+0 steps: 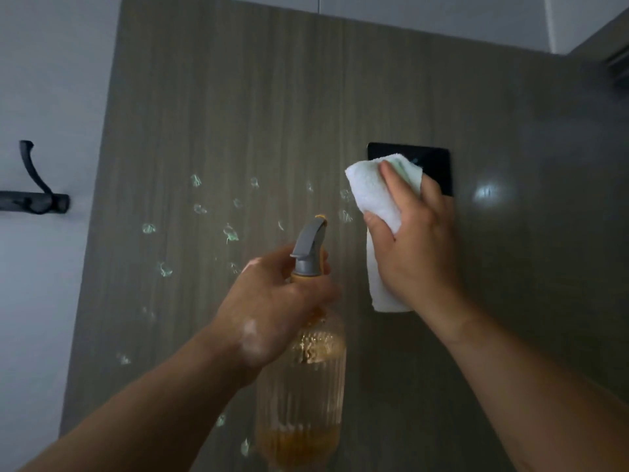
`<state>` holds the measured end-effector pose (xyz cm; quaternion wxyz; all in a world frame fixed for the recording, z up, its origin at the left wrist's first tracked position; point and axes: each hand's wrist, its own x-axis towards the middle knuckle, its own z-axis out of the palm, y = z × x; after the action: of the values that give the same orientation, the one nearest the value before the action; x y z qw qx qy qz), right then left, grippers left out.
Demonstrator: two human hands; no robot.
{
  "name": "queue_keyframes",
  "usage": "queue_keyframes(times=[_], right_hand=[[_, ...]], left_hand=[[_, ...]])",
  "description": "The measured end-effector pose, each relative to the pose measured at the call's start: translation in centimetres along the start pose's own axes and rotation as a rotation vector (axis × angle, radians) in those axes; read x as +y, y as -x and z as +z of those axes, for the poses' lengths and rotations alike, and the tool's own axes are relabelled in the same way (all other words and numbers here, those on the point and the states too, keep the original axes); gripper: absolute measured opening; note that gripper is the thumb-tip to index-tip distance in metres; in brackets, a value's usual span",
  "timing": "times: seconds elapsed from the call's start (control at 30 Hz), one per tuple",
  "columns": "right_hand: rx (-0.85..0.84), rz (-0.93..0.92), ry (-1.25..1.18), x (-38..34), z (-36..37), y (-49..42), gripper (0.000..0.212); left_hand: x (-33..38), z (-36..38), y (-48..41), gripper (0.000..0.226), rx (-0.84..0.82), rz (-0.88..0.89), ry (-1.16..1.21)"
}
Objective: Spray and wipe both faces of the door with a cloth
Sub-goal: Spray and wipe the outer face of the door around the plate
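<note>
Grey wood-grain door (272,114) filling the view, foam droplets (230,233) scattered left of centre, left hand (272,301) grasping neck of ribbed amber spray bottle (303,386), right hand (415,240) pressing folded white cloth (369,192) against door, overlapping black square plate (432,161), black wall hook (34,185) at left.

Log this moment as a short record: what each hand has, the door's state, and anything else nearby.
left hand: grips spray bottle by its neck
right hand: holds white cloth against door, overlapping black plate
door surface: grey wood grain, spray droplets left of the cloth, not wiped yet
beside door: black hook on the wall, to the left
</note>
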<state>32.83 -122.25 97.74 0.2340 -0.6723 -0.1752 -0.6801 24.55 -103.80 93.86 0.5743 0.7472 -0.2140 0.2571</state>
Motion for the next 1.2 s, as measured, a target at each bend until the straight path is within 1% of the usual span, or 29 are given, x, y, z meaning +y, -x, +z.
queue_keyframes(times=[0.07,0.17,0.27,0.37,0.47,0.6,0.67,0.73,0.8,0.9,0.97,1.03,1.13,1.2], right_hand=[[-0.015,0.004,0.012,0.0,0.0,-0.6,0.063],[-0.048,0.006,0.065,-0.3,0.0,-1.9,0.063],[-0.077,-0.04,0.181,-1.6,0.4,-3.5,0.06],[-0.163,-0.109,0.299,-3.0,1.7,-4.1,0.06],[-0.135,-0.133,0.35,-3.2,2.6,-2.0,0.063],[-0.122,-0.155,0.313,-2.0,2.4,4.7,0.065],[-0.122,-0.175,0.312,-1.5,2.4,6.4,0.068],[-0.098,-0.177,0.31,-1.4,2.6,5.1,0.067],[-0.076,-0.164,0.33,-2.0,2.9,1.8,0.064],[-0.088,-0.137,0.343,-2.7,3.5,-2.9,0.061],[-0.076,-0.142,0.354,-2.7,3.7,-3.2,0.061],[-0.066,-0.163,0.341,-2.4,3.4,-0.7,0.063],[-0.095,-0.213,0.29,-1.5,2.9,4.8,0.065],[-0.112,-0.224,0.263,-0.9,2.7,6.5,0.065]], left_hand=[[0.4,0.4,-0.4,0.017,-0.008,-0.009,0.016],[0.6,0.5,-1.0,0.018,-0.007,-0.004,0.037],[0.5,0.2,-1.3,0.017,0.017,0.011,0.032],[0.0,-0.6,-1.2,0.009,0.021,0.031,0.028],[-0.6,-1.3,-0.9,0.01,-0.008,0.056,0.013],[-1.2,-2.1,-0.1,0.012,-0.054,0.067,-0.002],[-1.5,-2.2,0.0,0.011,-0.056,0.059,-0.001],[-1.8,-2.3,0.0,0.016,-0.05,0.056,0.006],[-2.0,-2.3,-0.2,0.024,-0.044,0.052,0.007],[-2.4,-2.3,-0.5,0.036,-0.031,0.036,0.02],[-2.6,-2.3,-0.7,0.039,-0.024,0.035,0.02],[-2.7,-2.4,-0.6,0.036,-0.019,0.037,0.024],[-2.7,-2.5,-0.5,0.02,-0.026,0.036,0.025],[-2.6,-2.5,-0.3,0.017,-0.021,0.03,0.021]])
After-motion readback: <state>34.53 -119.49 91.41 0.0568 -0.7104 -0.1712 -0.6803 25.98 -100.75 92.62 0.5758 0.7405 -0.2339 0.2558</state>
